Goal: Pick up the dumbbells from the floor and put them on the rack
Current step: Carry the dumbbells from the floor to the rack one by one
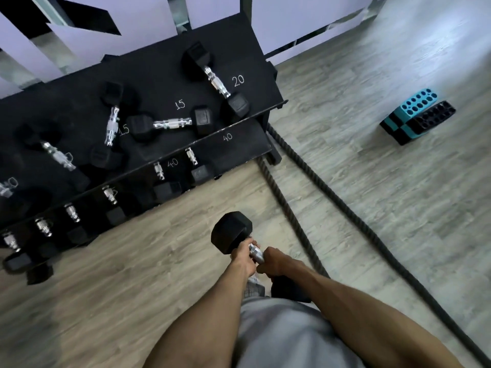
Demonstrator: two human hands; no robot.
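Both my hands grip the chrome handle of one black hex dumbbell [230, 231], held above the wooden floor in front of me. My left hand [244, 257] holds the handle near the far head; my right hand [275, 262] holds it nearer my body, and the near head is mostly hidden under my right wrist. The black two-tier rack [164, 73] stands ahead on the left. Its top shelf carries several dumbbells beside chalked numbers 15 and 20. Its lower shelf [239, 147], marked 40, holds a row of dumbbells, with bare room at its right end.
Two thick black battle ropes [342, 211] run across the floor from the rack's right foot toward the lower right. A teal and black perforated block [418, 115] lies on the floor at right. One dumbbell [26, 264] sits on the floor at the rack's left end.
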